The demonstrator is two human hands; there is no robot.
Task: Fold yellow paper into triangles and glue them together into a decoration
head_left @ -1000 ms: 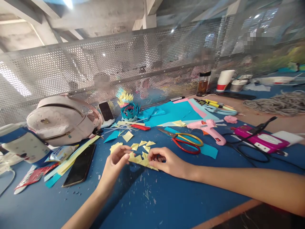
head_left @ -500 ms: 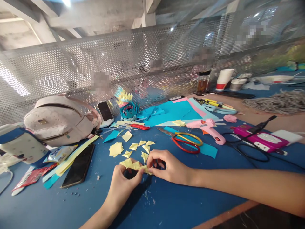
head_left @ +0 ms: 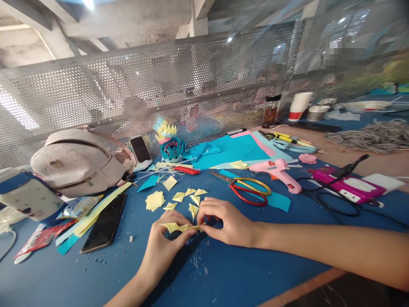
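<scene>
A strip of joined yellow folded paper pieces is held just over the blue table. My left hand pinches it along its length between thumb and fingers. At the strip's right end, the thumb and fingertips of my right hand are closed on it, hiding that end. Several loose folded yellow paper triangles lie just beyond my hands, beside a stack of yellow paper squares. Farther back stands a layered blue, pink and yellow paper model.
Red- and yellow-handled scissors and a pink glue gun lie to the right, near a magenta power strip with black cables. A black phone, a mug and a pale backpack are at left. Behind runs a perforated metal screen.
The yellow paper strip has tipped slightly and now appears flatter between my hands. Both hands keep their hold, with only small finger shifts.
</scene>
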